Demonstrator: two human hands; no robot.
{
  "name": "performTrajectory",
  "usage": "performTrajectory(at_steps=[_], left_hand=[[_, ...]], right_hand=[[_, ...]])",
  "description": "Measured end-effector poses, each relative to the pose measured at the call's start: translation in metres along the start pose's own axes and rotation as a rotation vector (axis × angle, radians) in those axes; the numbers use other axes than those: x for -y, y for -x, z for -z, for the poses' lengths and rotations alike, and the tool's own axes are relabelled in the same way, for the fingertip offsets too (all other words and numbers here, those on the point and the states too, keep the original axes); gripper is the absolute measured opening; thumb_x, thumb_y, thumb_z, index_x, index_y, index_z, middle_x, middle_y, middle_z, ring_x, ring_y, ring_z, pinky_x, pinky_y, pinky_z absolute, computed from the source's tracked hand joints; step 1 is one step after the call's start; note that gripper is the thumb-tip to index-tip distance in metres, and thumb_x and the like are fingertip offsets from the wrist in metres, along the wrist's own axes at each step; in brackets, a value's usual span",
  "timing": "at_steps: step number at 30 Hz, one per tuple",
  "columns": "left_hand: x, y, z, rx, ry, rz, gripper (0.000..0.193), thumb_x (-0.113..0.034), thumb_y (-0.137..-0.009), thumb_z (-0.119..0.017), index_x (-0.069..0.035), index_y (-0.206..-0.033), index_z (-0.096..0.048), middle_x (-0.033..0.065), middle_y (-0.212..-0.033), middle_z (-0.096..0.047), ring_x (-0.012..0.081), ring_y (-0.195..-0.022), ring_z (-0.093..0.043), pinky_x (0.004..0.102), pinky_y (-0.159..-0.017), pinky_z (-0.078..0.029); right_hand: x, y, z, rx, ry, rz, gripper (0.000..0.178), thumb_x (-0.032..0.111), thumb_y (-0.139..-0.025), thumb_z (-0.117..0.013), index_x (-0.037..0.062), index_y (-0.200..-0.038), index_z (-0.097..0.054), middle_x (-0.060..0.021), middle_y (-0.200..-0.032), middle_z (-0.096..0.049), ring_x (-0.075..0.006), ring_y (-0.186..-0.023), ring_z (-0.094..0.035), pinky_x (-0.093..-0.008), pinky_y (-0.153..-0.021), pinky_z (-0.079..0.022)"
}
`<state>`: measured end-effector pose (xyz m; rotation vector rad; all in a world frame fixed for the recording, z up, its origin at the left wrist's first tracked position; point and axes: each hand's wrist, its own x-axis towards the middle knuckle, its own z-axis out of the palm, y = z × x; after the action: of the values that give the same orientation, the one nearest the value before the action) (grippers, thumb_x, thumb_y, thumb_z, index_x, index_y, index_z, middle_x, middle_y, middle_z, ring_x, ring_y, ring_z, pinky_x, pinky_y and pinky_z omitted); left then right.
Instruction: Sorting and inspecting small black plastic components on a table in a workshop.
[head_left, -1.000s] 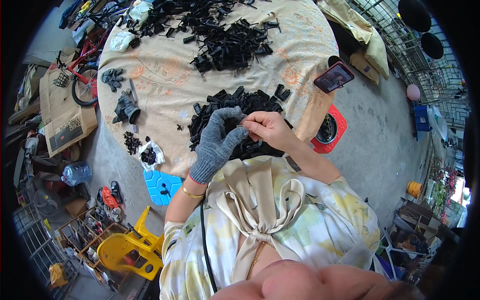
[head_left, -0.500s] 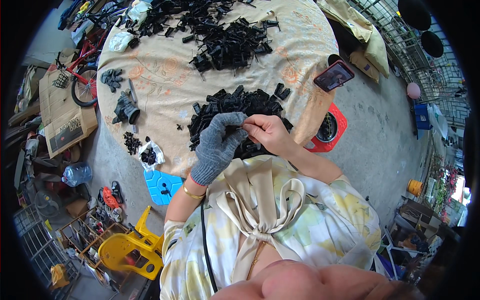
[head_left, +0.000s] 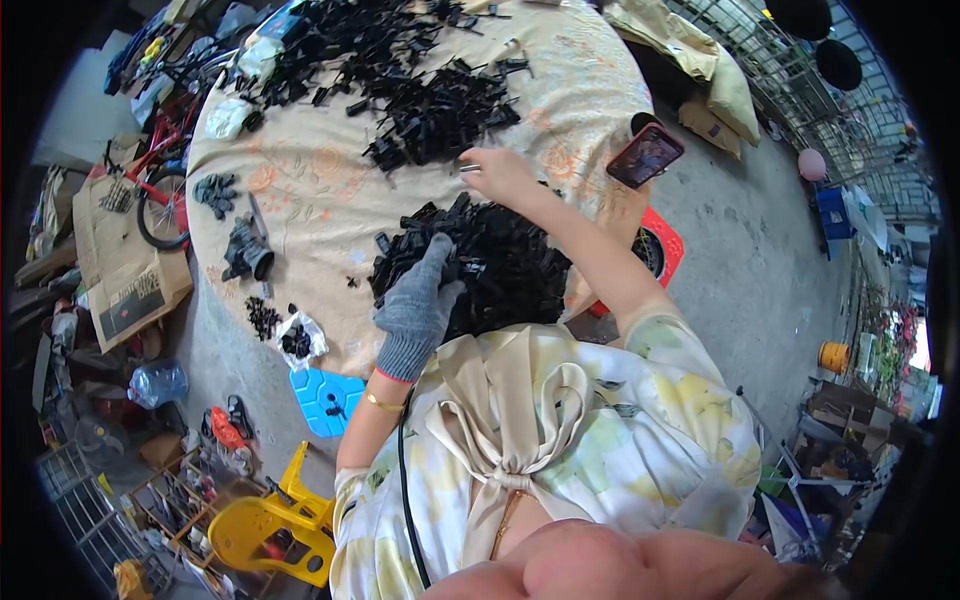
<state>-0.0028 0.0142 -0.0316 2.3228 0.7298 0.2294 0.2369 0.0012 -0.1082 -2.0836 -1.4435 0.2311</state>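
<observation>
My left hand (head_left: pixel 415 305), in a grey knitted glove, rests at the left side of the near pile of small black plastic parts (head_left: pixel 510 265). Its fingers are stretched out, with the thumb apart from them. My bare right hand (head_left: pixel 500 178) is beyond that pile, close to the near edge of a far pile of black parts with thin stems (head_left: pixel 435 115). Thumb and forefinger are pinched on a small thin piece (head_left: pixel 468 168), too small to name. Both piles lie on a round table with a beige flowered cloth (head_left: pixel 310 215).
At the table's left lie dark gloves (head_left: pixel 246 250), small black pieces (head_left: pixel 263 316) and a white bag of black bits (head_left: pixel 301 338). A phone (head_left: pixel 645 156) stands at the right edge. Around the table are a blue stool (head_left: pixel 325 392), a red stool (head_left: pixel 668 240) and a yellow chair (head_left: pixel 250 530).
My hands have parted. The right has moved forward to the far pile, while the left has lowered onto the near pile. The view has shifted slightly.
</observation>
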Motion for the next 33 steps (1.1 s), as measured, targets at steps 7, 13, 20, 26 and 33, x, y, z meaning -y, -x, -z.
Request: performTrajectory(at_steps=[7, 13, 20, 26, 33], left_hand=[[0.01, 0.005, -0.001, -0.099, -0.086, -0.268, 0.045, -0.013, -0.071, -0.068, -0.007, -0.114, -0.055, 0.0116, -0.102, -0.061, 0.0295, -0.089, -0.057, 0.0378, -0.081, -0.045], [0.012, 0.01, 0.004, -0.094, 0.38, -0.062, 0.04, -0.003, -0.077, -0.063, -0.004, -0.116, -0.053, 0.0095, -0.095, -0.061, 0.0206, -0.083, -0.059, 0.0296, -0.073, -0.049], [0.014, 0.002, 0.007, -0.091, 0.813, 0.078, 0.04, -0.002, -0.083, -0.057, -0.001, -0.122, -0.046, 0.009, -0.106, -0.057, 0.0157, -0.092, -0.058, 0.0287, -0.084, -0.047], [0.022, -0.009, 0.023, 0.007, 1.35, 0.314, 0.046, -0.02, -0.088, -0.054, 0.0, -0.128, -0.038, 0.0136, -0.116, -0.052, 0.0229, -0.098, -0.057, 0.0357, -0.087, -0.047], [0.017, -0.021, 0.023, 0.463, 1.609, 0.185, 0.062, -0.035, -0.084, -0.057, 0.001, -0.129, -0.033, 0.0158, -0.114, -0.053, 0.0267, -0.098, -0.058, 0.0424, -0.087, -0.047]], right_hand=[[-0.032, -0.036, -0.056, 0.039, 0.374, -0.023, 0.008, 0.011, -0.073, -0.053, 0.0063, -0.08, -0.053, -0.0124, -0.07, -0.062, -0.0305, -0.068, -0.063, -0.0403, -0.057, -0.05], [-0.046, -0.048, -0.054, 0.065, 0.399, 0.075, 0.005, 0.01, -0.072, -0.053, 0.0075, -0.075, -0.055, -0.0108, -0.068, -0.062, -0.0269, -0.068, -0.063, -0.0368, -0.059, -0.05], [-0.02, -0.029, -0.028, 0.19, 0.389, 0.002, 0.01, 0.014, -0.066, -0.057, 0.0071, -0.068, -0.064, -0.012, -0.07, -0.063, -0.0275, -0.071, -0.063, -0.0376, -0.062, -0.049], [0.041, 0.01, 0.033, 0.101, -0.114, 0.219, 0.022, 0.017, -0.068, -0.058, 0.0131, -0.087, -0.068, -0.0097, -0.075, -0.064, -0.0264, -0.072, -0.062, -0.0357, -0.064, -0.049], [0.092, 0.051, 0.077, 0.099, -0.099, 0.677, 0.024, 0.018, -0.073, -0.061, 0.0151, -0.096, -0.062, -0.0036, -0.069, -0.054, -0.0223, -0.062, -0.058, -0.0337, -0.05, -0.046]])
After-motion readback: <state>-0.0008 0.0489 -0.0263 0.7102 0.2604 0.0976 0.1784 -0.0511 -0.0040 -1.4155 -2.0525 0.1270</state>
